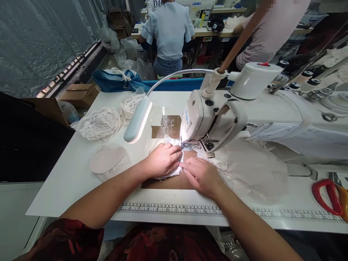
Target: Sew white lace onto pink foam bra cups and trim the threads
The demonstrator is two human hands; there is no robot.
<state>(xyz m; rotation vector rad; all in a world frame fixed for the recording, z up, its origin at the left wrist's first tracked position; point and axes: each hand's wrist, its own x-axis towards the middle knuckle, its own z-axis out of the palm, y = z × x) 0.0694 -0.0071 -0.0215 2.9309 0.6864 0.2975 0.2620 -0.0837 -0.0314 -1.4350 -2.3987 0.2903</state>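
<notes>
A white sewing machine (214, 116) stands on a white table (73, 174). Under its needle lies a small piece of white lace fabric (174, 170). My left hand (162, 159) rests on the lace just left of the needle, fingers curled and pressed down on it. My right hand (200, 174) lies flat on the same lace just in front of the presser foot, fingertips touching those of the left hand. More white fabric (255, 170) spreads to the right under the machine arm.
A gooseneck lamp (137, 123) hangs over the table's left half. A pile of lace (100, 123) and a beige bra pad (107, 159) lie to the left. Red-handled scissors (326, 195) sit at far right. A ruler strip (168, 209) runs along the front edge. Two people sit behind.
</notes>
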